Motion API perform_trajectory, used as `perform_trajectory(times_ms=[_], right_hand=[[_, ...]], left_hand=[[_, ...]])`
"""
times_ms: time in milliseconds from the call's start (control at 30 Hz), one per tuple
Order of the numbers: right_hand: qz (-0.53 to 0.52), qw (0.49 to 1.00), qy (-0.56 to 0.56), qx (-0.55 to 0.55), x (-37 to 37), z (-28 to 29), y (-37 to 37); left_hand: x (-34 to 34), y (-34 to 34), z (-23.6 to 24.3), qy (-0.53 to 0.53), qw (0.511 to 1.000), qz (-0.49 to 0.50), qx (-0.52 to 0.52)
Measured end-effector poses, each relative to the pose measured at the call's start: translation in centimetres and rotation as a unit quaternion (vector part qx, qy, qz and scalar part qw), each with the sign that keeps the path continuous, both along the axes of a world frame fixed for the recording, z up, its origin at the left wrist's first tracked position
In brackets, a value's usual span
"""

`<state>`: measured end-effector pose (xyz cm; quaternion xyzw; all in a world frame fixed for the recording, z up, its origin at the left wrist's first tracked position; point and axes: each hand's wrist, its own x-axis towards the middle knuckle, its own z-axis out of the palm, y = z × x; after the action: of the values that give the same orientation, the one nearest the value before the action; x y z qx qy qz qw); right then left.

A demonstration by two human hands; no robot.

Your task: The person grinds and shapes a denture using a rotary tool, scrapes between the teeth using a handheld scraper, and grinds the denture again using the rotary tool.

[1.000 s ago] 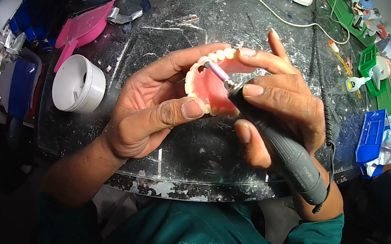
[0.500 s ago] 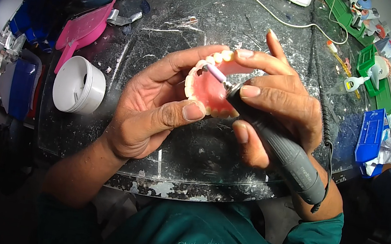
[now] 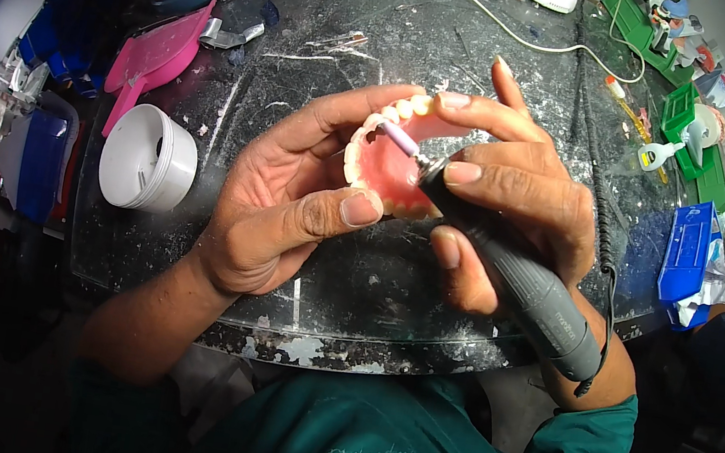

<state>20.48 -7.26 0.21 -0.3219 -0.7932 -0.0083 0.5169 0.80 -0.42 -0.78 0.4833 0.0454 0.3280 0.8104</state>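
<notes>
Denture (image 3: 385,165) gripped in left hand (image 3: 267,213), handpiece (image 3: 532,274) in right hand (image 3: 539,191), tabletop strip (image 3: 372,293) before chipped edge (image 3: 303,349), tub (image 3: 175,177) with small item (image 3: 142,179).

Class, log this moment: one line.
left hand: holds denture | right hand: holds rotary handpiece, lilac bit at denture's inside | table: white tub, pink dustpan

From here, the head-worn fisheye camera faces down, close above the near side of the black desk (image 3: 372,288).
</notes>
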Motion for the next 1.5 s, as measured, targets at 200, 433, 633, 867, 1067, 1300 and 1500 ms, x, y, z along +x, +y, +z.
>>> perform_trajectory(times_ms=[200,433,633,867,1067,1300,1500], right_hand=[[0.011,1.0,0.015,-0.007,0.19,-0.3,0.09],[0.002,1.0,0.0,-0.006,0.2,-0.06,-0.09],[0.012,1.0,0.005,0.003,0.2,-0.18,-0.03],[0.002,1.0,-0.004,-0.011,0.14,0.07,-0.24],[0.0,1.0,-0.009,-0.017,0.11,0.12,-0.32],[-0.012,0.999,-0.029,-0.033,0.12,0.62,-0.65],[-0.007,0.999,-0.016,-0.029,0.25,0.26,-0.54]], left_hand=[[0.13,-0.03,-0.15,-0.007,1.0,0.006,0.004],[0.29,-0.04,-0.32,-0.017,1.0,0.012,0.02],[0.32,0.01,-0.34,-0.017,0.999,0.012,0.03],[0.4,-0.02,-0.25,-0.018,0.999,0.014,0.033],[0.41,0.02,-0.46,-0.018,0.999,0.028,0.039],[0.45,0.16,-0.6,-0.008,0.997,0.045,0.07],[0.29,-0.02,0.3,0.056,0.997,0.037,0.035]])
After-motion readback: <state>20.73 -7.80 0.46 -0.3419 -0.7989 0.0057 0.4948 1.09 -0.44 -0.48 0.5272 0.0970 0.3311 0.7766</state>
